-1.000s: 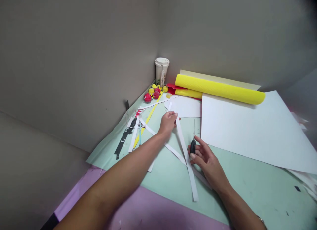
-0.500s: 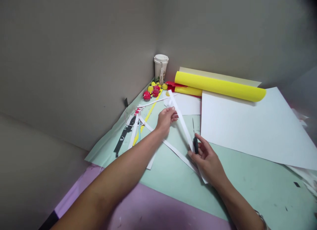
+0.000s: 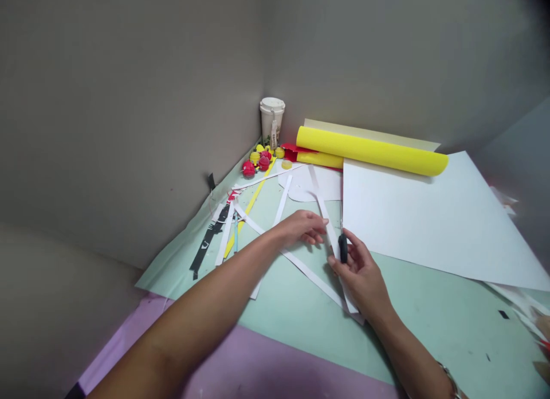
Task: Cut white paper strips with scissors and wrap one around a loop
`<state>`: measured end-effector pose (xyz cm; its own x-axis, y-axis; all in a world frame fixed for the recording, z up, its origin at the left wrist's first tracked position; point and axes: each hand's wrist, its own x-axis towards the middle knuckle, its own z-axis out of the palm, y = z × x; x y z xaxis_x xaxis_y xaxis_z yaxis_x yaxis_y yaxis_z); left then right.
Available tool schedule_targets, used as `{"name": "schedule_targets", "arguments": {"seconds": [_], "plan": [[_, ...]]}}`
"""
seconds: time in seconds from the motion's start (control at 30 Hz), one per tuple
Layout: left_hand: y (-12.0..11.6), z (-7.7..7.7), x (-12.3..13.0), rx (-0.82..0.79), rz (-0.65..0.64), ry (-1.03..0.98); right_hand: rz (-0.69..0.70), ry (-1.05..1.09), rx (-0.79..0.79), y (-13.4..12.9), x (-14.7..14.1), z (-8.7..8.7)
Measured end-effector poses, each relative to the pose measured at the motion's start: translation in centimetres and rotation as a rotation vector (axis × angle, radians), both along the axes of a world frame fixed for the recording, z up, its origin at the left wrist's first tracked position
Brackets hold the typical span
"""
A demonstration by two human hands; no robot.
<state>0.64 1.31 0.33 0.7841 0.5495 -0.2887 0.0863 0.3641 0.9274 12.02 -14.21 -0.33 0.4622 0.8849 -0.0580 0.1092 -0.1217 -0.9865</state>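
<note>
My right hand (image 3: 358,270) is closed on black-handled scissors (image 3: 342,248), blades pointing away, and on the lower part of a white paper strip (image 3: 323,207). That strip slants up and to the left, its far end blurred. My left hand (image 3: 306,227) is beside the strip's middle, fingertips close to its left edge; whether they pinch it is unclear. Beneath the hands, another white strip (image 3: 307,271) lies diagonally on the pale green table cover (image 3: 275,307). A further white strip (image 3: 283,201) lies beyond my left wrist.
A large white sheet (image 3: 408,221) lies right, with a yellow roll (image 3: 369,151) across its back edge. A lidded cup (image 3: 272,121) stands in the corner by red and yellow balls (image 3: 248,169). Black scraps (image 3: 206,247) and a yellow strip (image 3: 253,198) lie left.
My left hand has moved down along the strip, nearer my right hand. The strip's far end has swung and blurred. The view has shifted slightly; the scissors remain in my right hand.
</note>
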Motion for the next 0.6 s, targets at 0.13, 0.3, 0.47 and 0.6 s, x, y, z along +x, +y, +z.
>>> {"name": "schedule_targets", "arguments": {"seconds": [0.13, 0.3, 0.47, 0.6], "plan": [[-0.1, 0.1, -0.1, -0.042, -0.169, 0.001, 0.052, 0.024, 0.019, -0.1, 0.0, 0.0], [0.1, -0.1, 0.2, -0.097, -0.069, -0.076, 0.057, 0.012, -0.021, -0.2, -0.1, 0.4], [0.8, -0.2, 0.3, -0.106, 0.217, -0.213, -0.035, 0.020, -0.045, -0.2, -0.1, 0.9], [1.1, -0.2, 0.3, -0.106, 0.318, -0.253, -0.075, 0.038, -0.007, -0.2, 0.1, 0.8]]}}
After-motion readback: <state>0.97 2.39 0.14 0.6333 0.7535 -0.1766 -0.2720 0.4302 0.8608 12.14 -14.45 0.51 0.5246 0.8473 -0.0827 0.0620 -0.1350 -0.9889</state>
